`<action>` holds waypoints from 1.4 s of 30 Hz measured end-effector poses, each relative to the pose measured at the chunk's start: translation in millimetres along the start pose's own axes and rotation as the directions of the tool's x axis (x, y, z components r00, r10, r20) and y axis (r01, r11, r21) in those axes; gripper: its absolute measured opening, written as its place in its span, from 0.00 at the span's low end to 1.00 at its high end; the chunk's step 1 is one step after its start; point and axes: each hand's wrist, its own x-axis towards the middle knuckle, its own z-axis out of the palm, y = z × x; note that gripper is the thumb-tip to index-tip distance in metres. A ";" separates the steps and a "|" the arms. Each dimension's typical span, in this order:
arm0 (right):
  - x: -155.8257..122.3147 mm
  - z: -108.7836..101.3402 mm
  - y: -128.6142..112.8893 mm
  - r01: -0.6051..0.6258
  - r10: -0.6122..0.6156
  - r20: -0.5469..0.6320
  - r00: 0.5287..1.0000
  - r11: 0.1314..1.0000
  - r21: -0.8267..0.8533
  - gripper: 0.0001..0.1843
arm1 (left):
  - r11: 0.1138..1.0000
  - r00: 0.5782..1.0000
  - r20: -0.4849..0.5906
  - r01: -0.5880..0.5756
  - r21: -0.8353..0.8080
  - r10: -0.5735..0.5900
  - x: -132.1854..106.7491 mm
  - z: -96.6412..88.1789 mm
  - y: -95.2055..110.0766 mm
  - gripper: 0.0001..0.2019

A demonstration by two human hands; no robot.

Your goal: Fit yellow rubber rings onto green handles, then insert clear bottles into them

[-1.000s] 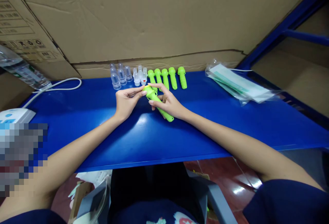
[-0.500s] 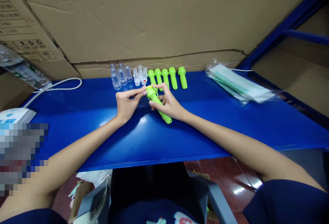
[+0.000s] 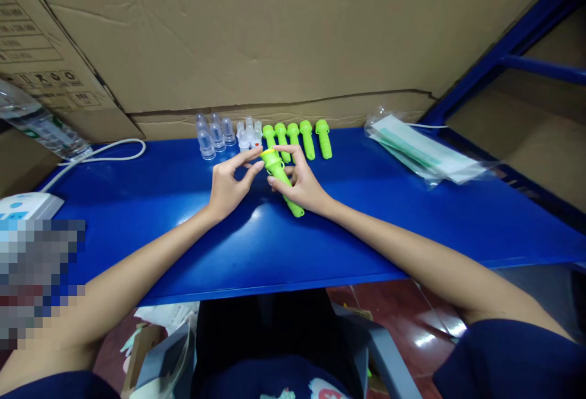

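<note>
A lime-green flashlight [image 3: 286, 186] with a yellow rim at its head is tilted above the blue table, head up and to the left. My right hand [image 3: 306, 186] is closed around its body, the index finger reaching to the rim. At the head's left side, my left hand [image 3: 231, 184] has thumb and index fingertips against it, bent in a pinch. Several similar green flashlights [image 3: 323, 140] lie in a row just beyond my hands. Left of that row stand several small clear-and-white plastic pieces [image 3: 249, 133], one with a red spot, and several clear dome-topped tubes [image 3: 207, 144].
Clear plastic bags with white-and-green contents [image 3: 425, 149] lie on the blue table [image 3: 366, 216] at right. On the left are a white power strip [image 3: 27, 205], a white cable [image 3: 121, 156] and a tilted water bottle [image 3: 48, 127]. Cardboard [image 3: 284, 39] forms the back wall.
My left thumb has slid slightly down the flashlight's head, widening its gap from the index finger. The flashlight has shifted a little upward, and my right hand keeps its hold.
</note>
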 end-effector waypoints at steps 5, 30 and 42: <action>-2.0 1.4 -5.6 0.006 -0.005 0.046 0.999 1.000 -0.026 0.39 | 0.990 0.990 0.092 -0.111 0.091 0.103 2.2 -2.1 -1.5 0.27; -3.6 3.9 4.4 0.001 -0.002 -0.031 1.000 1.000 -0.023 0.32 | 0.999 0.996 0.077 -0.044 0.014 0.042 -6.0 5.4 3.7 0.24; -6.9 3.5 -2.7 0.003 -0.004 -0.021 1.000 0.999 -0.040 0.39 | 0.988 0.968 0.206 -0.153 0.015 0.147 -10.1 5.5 5.2 0.31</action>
